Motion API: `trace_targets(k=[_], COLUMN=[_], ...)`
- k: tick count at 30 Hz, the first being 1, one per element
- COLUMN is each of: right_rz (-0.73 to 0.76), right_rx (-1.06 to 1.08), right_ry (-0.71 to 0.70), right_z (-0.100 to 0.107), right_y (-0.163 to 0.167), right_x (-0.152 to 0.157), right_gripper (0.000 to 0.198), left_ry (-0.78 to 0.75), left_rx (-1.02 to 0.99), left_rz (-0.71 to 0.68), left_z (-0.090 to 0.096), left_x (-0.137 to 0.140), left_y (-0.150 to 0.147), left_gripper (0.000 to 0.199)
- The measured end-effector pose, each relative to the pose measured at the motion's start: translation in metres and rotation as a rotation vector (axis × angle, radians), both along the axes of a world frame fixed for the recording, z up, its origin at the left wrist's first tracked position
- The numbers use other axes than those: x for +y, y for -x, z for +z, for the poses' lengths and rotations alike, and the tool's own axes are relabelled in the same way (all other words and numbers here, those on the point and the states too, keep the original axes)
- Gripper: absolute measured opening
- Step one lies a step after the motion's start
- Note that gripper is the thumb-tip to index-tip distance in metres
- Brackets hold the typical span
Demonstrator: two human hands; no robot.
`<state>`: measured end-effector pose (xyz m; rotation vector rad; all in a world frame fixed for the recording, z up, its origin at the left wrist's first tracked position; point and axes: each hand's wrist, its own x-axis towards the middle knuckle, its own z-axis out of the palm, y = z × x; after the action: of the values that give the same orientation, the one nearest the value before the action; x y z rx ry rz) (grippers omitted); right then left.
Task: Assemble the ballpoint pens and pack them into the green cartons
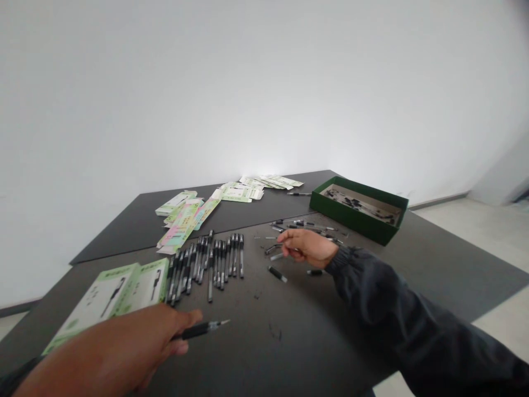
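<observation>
My left hand (152,333) is closed around an uncapped pen (200,330) with a black grip, its tip pointing right. Over the scattered pen parts, my right hand (308,247) has its fingers curled together; whether a small part is pinched in them is hidden. Just below it lies a short black-and-clear pen piece (277,274), and another dark piece (316,272) rests under the wrist. Between the hands, capped pens (210,270) lie side by side in an uneven row. Loose pen parts (306,224) spread behind my right hand.
Two white-and-green pen boxes (97,295) lie at the left beside the row. Flat cartons (184,220) and more cartons (239,192) are farther back. A green open box (351,220) holding pen parts stands at the right. Behind the dark table (248,347) is a white wall.
</observation>
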<state>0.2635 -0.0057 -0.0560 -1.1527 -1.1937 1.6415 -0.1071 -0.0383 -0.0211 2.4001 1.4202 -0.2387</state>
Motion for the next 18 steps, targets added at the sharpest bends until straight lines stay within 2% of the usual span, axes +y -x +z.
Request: trace_targets(k=[2, 4, 6, 8, 12, 18], right_rz=[0.022, 0.003, -0.026, -0.037, -0.015, 0.025], right_rx=[-0.026, -0.066, -0.086, -0.068, -0.057, -0.301], right_ry=[-0.033, -0.06, -0.087, -0.096, -0.145, -0.256], right_z=[-0.007, -0.013, -0.019, -0.023, -0.033, -0.047], right_y=[0.016, 0.026, 0.03, 0.031, 0.025, 0.011], right_x=[0.008, 0.015, 0.018, 0.019, 0.018, 0.021], right_gripper=[0.023, 0.018, 0.016, 0.015, 0.014, 0.017], left_ry=[0.048, 0.101, 0.159, 0.171, 0.204, 0.146], left_rx=[0.073, 0.18, 0.222, 0.252, 0.207, 0.108], left_rz=[-0.03, 0.002, -0.062, -0.058, -0.127, -0.213], left_z=[0.009, 0.019, 0.028, 0.034, 0.033, 0.022], left_x=[-0.002, -0.004, -0.006, -0.007, -0.007, -0.008], left_y=[-0.008, -0.019, -0.031, -0.04, -0.045, -0.039], left_gripper=[0.039, 0.044, 0.046, 0.047, 0.043, 0.036])
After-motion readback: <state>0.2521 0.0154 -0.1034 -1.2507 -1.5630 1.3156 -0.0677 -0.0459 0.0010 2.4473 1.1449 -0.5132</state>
